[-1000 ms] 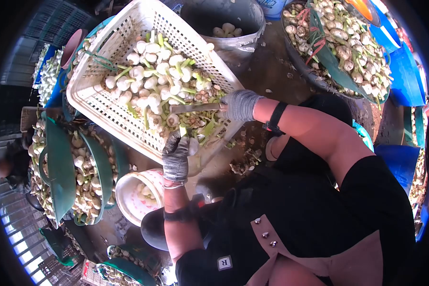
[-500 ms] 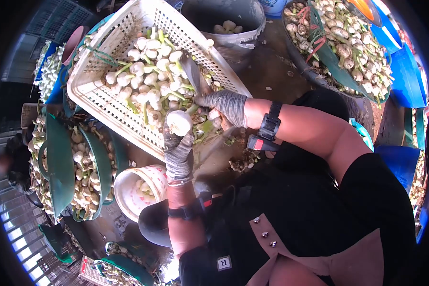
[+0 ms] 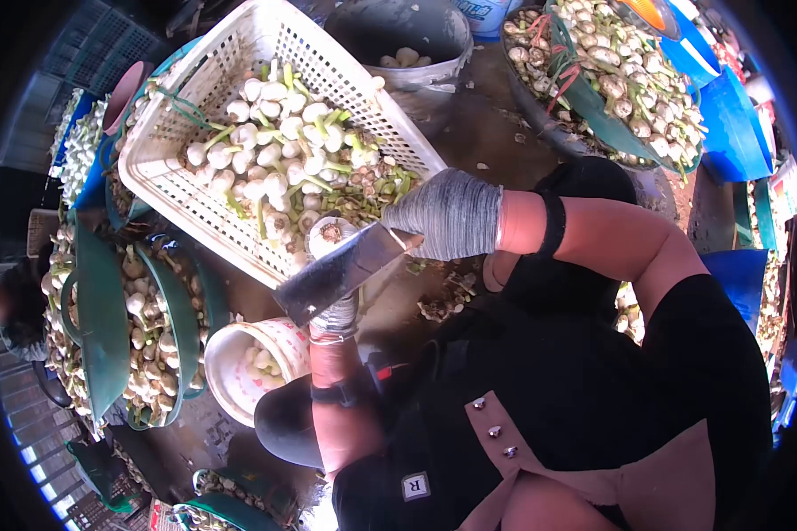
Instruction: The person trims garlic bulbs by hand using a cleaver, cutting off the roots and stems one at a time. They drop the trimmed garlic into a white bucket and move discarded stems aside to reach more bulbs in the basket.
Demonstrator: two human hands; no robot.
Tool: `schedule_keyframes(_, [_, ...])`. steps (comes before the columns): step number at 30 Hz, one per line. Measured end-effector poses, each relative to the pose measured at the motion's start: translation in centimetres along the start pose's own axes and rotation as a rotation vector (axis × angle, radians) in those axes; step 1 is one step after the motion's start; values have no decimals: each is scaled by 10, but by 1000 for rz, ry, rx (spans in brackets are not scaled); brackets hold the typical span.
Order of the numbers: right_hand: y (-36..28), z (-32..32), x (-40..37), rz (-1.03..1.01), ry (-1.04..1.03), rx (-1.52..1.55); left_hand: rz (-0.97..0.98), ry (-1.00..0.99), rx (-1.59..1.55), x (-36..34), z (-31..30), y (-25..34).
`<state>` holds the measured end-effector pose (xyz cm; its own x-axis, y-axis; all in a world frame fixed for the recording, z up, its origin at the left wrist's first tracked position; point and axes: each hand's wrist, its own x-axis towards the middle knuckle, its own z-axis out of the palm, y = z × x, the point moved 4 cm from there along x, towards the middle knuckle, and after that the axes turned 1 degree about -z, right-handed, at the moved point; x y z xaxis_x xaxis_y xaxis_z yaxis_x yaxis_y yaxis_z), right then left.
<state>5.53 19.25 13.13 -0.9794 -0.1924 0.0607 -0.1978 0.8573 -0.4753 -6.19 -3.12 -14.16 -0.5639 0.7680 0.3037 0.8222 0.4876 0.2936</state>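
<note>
My right hand (image 3: 443, 215), in a grey glove, is wrapped round the handle of a broad knife (image 3: 341, 270). The blade lies across the front of my left hand (image 3: 336, 310), beside a garlic bulb (image 3: 329, 234). That bulb is held in my gloved left hand with its root end up; the blade hides most of the fingers. Just beyond both hands, a white perforated crate (image 3: 186, 208) holds many garlic bulbs (image 3: 274, 155) with short green stems and trimmings.
A white bucket (image 3: 226, 389) with pale cloves stands left of my left forearm. Beyond the crate is a grey bucket (image 3: 443, 75). Green tubs (image 3: 104, 327) of garlic stand at the left, a heaped basin (image 3: 638, 88) at the upper right. A blurred person (image 3: 18, 310) is at the far left.
The knife has swung from the crate's side down over my left hand, and my right hand has turned with it. The bulb in my left hand now shows its root end.
</note>
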Motion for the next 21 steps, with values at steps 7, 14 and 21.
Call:
schedule_keyframes(7, [1,26,-5,-4,71,-11,-121,80,-231,29,-111,64])
schedule_keyframes(14, [28,53,0,-10,133,-28,-10,18,-282,49,-112,81])
schedule_keyframes(21, [151,111,1,-44,189,-293,-113,72,-562,80,-193,137])
